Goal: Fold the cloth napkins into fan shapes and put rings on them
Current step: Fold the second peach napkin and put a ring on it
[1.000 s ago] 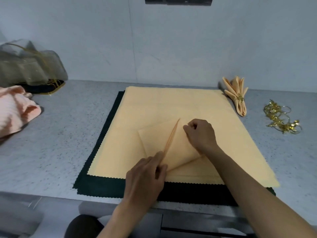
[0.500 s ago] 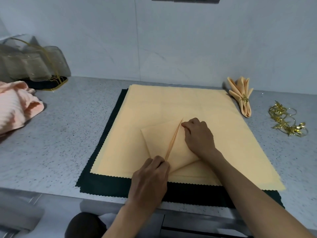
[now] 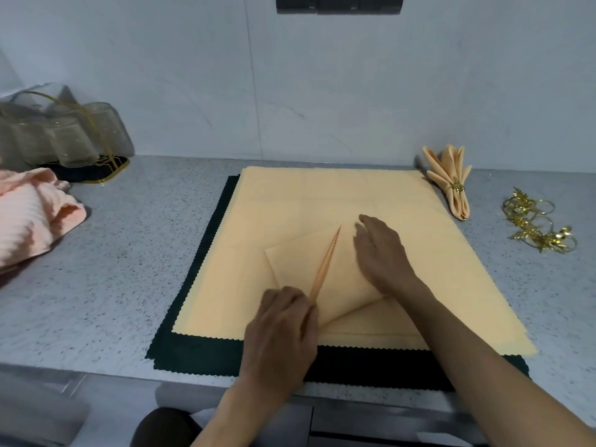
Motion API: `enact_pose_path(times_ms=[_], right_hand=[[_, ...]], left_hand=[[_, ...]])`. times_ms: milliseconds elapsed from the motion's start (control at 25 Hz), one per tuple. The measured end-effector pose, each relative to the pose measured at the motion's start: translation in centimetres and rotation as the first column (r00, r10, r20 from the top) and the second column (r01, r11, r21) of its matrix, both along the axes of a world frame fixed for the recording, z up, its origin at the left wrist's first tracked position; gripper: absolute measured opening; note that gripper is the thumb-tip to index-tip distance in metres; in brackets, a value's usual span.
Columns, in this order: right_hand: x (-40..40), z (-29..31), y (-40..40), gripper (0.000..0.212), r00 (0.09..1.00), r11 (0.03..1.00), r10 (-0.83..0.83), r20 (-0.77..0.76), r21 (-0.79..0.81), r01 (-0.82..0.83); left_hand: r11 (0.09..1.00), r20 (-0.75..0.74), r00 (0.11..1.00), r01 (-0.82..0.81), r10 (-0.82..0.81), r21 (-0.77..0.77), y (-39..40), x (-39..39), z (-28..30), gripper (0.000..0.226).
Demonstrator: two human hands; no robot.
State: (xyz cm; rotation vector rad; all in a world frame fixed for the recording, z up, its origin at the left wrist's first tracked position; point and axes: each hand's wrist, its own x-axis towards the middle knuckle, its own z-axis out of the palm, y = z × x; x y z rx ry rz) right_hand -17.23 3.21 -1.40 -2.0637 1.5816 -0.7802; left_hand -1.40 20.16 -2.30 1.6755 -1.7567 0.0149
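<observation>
Pleating a peach napkin [image 3: 325, 272] on the bench [image 3: 135, 253].
Left hand [image 3: 280, 330] pinches the raised pleat's near end; its ridge runs away and rightward, beside the right hand [image 3: 380, 253], spread flat on the cloth.

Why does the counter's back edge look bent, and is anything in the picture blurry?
In the head view, the wide-angle lens bows the counter edge and tilts the wall seams; the right hand has soft, smeared fingertips, while the left hand and the upright pleat it pinches look sharper; light is soft and even, shadows faint, with small glints on the gold rings.
</observation>
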Motion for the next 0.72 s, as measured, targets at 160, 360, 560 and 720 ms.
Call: enact_pose_path(times_ms=[160,360,560,720], right_hand=[[-4.0,1.9,6.9,0.02,0.991,0.987,-0.108,0.077,-0.114,0.116],[-4.4,0.6,13.6,0.018,1.0,0.999,-0.03,-0.002,0.013,0.03],[-5.3,0.9,9.3,0.034,0.988,0.986,-0.147,0.045,0.087,0.143],[-5.7,1.0,8.4,0.04,0.995,0.986,-0.103,0.004,0.129,0.101]], left_hand=[[0.98,-0.191,0.967,-0.145,0.17,0.139,-5.7,4.0,2.4,0.024],[0.888,-0.019,0.986,-0.142,0.167,0.437,-8.9,6.6,1.8,0.046],[0.922,-0.064,0.989,-0.1,0.133,0.375,-3.7,4.1,3.1,0.029],[0.896,-0.23,0.973,0.126,-0.028,0.426,1.0,0.9,2.3,0.026]])
